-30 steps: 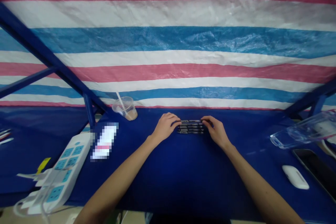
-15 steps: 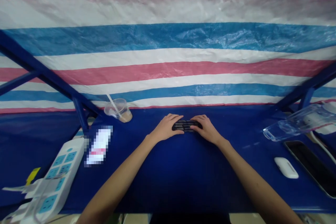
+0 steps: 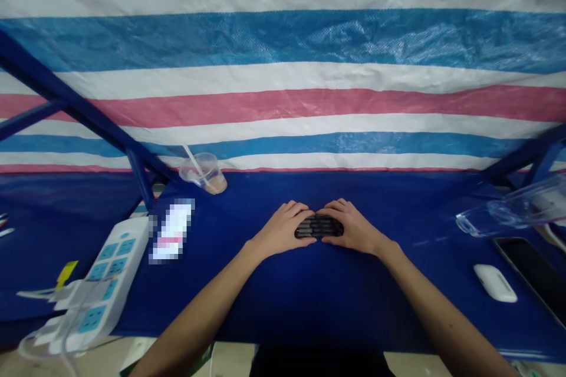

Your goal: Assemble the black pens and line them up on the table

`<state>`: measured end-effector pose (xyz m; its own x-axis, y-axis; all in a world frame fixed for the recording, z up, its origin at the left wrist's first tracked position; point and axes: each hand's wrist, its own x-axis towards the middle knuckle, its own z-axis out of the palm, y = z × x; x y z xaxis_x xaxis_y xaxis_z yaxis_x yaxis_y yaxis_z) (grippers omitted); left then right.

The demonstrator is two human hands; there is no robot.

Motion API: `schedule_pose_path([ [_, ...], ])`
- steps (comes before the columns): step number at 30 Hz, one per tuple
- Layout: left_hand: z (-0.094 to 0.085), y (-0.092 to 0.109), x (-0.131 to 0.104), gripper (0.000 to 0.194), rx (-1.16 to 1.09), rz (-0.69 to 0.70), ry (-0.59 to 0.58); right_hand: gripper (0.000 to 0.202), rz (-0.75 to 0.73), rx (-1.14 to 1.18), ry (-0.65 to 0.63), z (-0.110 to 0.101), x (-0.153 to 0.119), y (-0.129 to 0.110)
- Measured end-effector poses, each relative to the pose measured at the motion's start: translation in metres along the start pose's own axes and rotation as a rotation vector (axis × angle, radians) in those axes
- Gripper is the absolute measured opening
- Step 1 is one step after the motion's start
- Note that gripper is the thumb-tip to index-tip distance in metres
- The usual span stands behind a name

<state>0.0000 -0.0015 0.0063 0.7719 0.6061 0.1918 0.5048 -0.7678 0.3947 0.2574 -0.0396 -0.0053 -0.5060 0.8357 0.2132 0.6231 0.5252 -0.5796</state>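
Several slim black pens [image 3: 319,227] lie side by side in a row on the blue tabletop, pointing left and right. My left hand [image 3: 283,228] curls round their left ends, thumb on the near side and fingers on the far side. From the other end my right hand [image 3: 352,226] grips them the same way. The fingertips of both hands almost meet above the middle of the bundle. The pens' outer ends are partly hidden in the palms.
To the left are a clear plastic cup [image 3: 216,184] with a straw, a pixelated bright phone screen [image 3: 173,232] and a white power strip [image 3: 130,259]. At right lie a white earbud case [image 3: 495,283], a dark phone [image 3: 530,271] and a clear container [image 3: 490,215]. A striped sheet [image 3: 309,78] hangs behind.
My right hand's fingers have moved from lying across the pens to wrapping their right end. Both hands sit closer together and slightly nearer to me. The camera view has shifted a little.
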Motion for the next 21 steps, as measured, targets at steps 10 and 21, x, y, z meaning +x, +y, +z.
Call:
schedule_pose_path([
  [10, 0.0, -0.001, -0.001, 0.054, -0.017, 0.051, 0.036, 0.049, -0.061, -0.056, 0.107, 0.001, -0.002, -0.005],
  [21, -0.006, 0.009, 0.0, 0.007, -0.023, 0.21, 0.212, 0.031, -0.178, -0.181, 0.068, 0.012, -0.002, -0.014],
])
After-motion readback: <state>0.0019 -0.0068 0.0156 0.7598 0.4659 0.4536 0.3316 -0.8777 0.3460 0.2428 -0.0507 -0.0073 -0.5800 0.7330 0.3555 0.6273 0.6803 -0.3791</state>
